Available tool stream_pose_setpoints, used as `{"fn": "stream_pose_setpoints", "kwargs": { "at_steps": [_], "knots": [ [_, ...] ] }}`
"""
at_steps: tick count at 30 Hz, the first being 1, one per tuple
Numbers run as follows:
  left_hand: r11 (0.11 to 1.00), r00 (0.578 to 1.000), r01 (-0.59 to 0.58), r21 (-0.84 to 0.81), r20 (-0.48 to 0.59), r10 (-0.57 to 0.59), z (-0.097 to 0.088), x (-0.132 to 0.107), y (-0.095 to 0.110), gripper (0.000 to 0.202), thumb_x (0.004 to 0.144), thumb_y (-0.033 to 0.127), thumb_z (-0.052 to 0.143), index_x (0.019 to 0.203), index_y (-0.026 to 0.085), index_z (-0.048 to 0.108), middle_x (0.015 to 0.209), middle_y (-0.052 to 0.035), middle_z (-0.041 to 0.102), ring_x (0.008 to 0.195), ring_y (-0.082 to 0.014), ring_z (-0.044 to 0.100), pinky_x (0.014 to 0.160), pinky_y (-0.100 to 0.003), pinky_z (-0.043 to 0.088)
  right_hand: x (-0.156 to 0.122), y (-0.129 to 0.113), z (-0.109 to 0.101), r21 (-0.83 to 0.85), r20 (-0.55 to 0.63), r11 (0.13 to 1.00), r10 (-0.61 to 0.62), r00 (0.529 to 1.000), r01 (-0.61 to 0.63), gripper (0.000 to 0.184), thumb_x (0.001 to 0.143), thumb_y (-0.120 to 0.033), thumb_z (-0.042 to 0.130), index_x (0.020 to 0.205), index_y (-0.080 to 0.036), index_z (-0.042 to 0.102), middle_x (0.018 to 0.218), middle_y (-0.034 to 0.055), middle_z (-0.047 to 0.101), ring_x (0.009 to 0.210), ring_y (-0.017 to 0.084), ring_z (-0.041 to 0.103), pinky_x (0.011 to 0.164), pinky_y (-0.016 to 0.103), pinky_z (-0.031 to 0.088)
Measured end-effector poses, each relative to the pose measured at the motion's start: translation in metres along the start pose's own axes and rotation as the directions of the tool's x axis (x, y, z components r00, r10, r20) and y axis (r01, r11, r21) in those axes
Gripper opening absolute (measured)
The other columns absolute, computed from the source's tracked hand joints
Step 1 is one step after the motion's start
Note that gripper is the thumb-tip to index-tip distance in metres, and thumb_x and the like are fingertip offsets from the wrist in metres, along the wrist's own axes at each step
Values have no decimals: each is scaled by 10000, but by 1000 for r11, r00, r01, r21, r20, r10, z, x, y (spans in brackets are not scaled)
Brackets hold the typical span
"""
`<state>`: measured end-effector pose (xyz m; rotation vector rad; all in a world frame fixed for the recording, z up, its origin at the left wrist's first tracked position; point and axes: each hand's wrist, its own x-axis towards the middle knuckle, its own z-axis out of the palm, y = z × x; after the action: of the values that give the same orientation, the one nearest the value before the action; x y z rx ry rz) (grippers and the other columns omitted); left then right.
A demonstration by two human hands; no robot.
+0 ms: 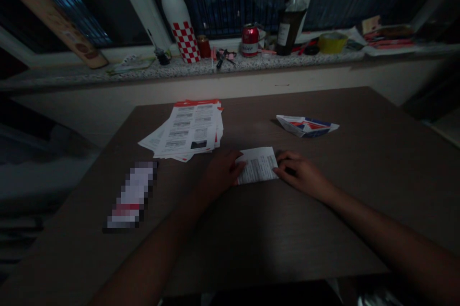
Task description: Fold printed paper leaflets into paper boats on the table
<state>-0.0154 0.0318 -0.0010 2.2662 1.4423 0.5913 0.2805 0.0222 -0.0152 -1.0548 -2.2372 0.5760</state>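
Note:
A folded sheet of printed paper [257, 166] lies on the brown table [287, 229] in front of me. Its left edge is held between the thumb and fingers of my left hand [224, 170]. At the opposite edge, my right hand [300, 171] is curled, with thumb and fingertips closed on the paper's right side. A bit of orange shows under the lower left corner. Beyond my right hand rests a folded paper boat [307, 125] in white, red and blue. Up and to the left is a fanned stack of printed sheets [187, 128] with orange edges.
On the table's left lies a pixelated phone-shaped object [131, 195]. The stone windowsill [143, 73] behind holds a white bottle with red checks [183, 32], a red can [250, 41], a dark bottle [287, 30] and a yellow tape roll [332, 43].

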Motion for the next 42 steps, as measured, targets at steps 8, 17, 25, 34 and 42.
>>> {"fn": "stream_pose_setpoints", "kwargs": {
  "at_steps": [8,17,25,34,42],
  "knots": [
    [994,995,-91,67,-39,93,10,3,-9,289,982,249,684,1267,218,646,1321,-88,658,1231,-283,620,1090,-469,506,1,-3,-2,-55,-77,998,23,997,-27,154,976,-303,724,877,-231,631,1012,82,680,947,248,681,829,408,574],
    [977,986,-161,142,-21,166,11,0,-12,294,1020,268,664,1309,239,707,1364,-85,644,1253,-281,607,1112,-473,494,1,-1,-3,-161,42,978,-125,991,130,275,1056,-259,591,1296,-259,724,1423,124,673,1339,314,616,1109,533,519],
    [972,982,-185,145,-4,188,12,-2,-8,276,1007,287,699,1279,260,738,1261,-70,675,1184,-273,618,1057,-462,510,4,2,1,-63,-20,997,-41,999,39,187,1054,-270,612,1145,-255,774,1234,95,768,1184,276,706,1034,480,563],
    [979,987,-162,123,39,158,10,-2,-1,291,998,281,711,1287,245,709,1233,-69,671,1156,-274,624,1040,-455,516,30,18,3,-129,-35,991,29,999,-33,188,958,-297,753,1134,-244,716,1159,103,714,1123,315,670,986,507,533],
    [991,995,-104,81,4,104,10,3,-2,336,959,274,759,1284,234,687,1226,-68,663,1141,-271,633,1015,-437,522,30,25,6,-169,-39,983,73,997,-78,216,956,-316,736,1150,-237,680,1178,117,675,1148,331,632,998,501,518]
  ]
}}
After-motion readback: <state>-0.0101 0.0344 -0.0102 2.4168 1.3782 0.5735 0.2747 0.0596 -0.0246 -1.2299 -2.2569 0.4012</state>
